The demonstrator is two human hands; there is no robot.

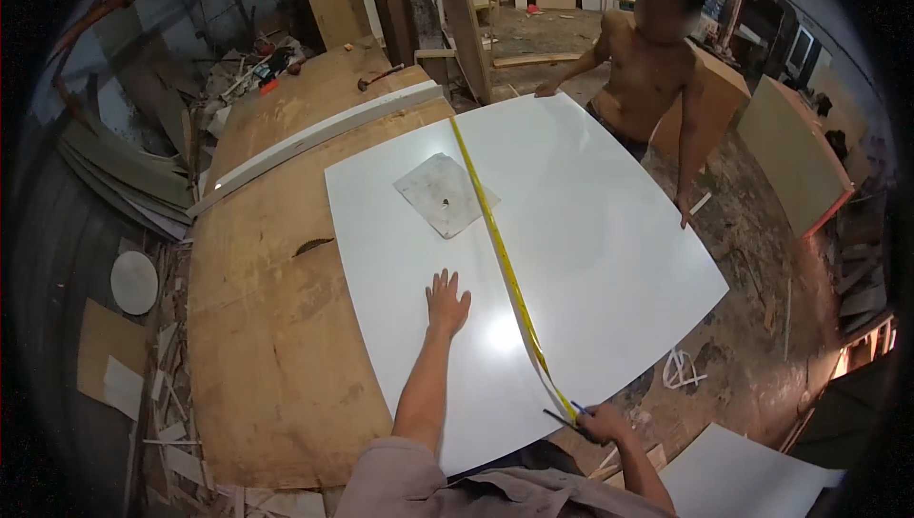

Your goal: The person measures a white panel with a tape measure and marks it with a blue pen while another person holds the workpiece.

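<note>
A large glossy white panel (609, 261) lies on a brown plywood worktop and overhangs its right side. Stretched across it is a yellow tape measure (505, 261), running from the far edge to the near edge. My left hand (447, 304) rests on the panel left of the tape, fingers spread. My right hand (600, 423) is closed around the tape's near end. A thin dark, pencil-like stick (560, 421) and a small blue tip also show at those fingers; their kinds are unclear. A stained paper sheet (443, 196) with a small dark object on it lies near the far end.
Another person (657, 51) stands at the far right, both hands on the panel's edge. A long white strip (314, 144) crosses the plywood (276, 356), with a hammer (381, 77) beyond it. Wood scraps litter the floor. Another white sheet (738, 480) lies low at right.
</note>
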